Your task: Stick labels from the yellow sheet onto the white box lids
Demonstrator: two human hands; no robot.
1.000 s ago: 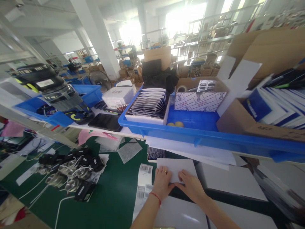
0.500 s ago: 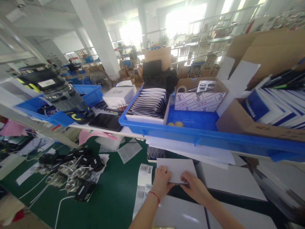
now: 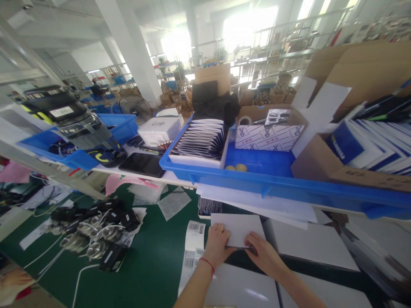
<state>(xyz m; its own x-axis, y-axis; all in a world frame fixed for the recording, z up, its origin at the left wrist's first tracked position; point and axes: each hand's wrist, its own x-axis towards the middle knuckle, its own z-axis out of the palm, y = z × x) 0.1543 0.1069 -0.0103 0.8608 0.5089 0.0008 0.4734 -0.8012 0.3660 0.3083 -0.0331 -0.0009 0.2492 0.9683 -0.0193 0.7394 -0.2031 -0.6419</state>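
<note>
A flat white card sheet (image 3: pixel 239 226) lies on the green mat just below the blue tray. My left hand (image 3: pixel 217 244), with a ring and a red wrist cord, presses its fingers flat on the sheet's near left corner. On the near right edge, my right hand (image 3: pixel 263 252) has its fingers curled down, pinching or pressing the card. Both hands touch the same sheet and hold nothing else.
A long blue tray (image 3: pixel 257 182) holding a box of dark sleeves (image 3: pixel 202 141) and a patterned box (image 3: pixel 268 136) overhangs the mat. Label strips (image 3: pixel 192 244) lie left of my hands. Bagged black chargers with cables (image 3: pixel 96 231) sit further left. White board stacks (image 3: pixel 308 244) lie right.
My right hand has slid slightly right along the sheet's near edge and its fingers curled more. My left hand stayed put on the corner.
</note>
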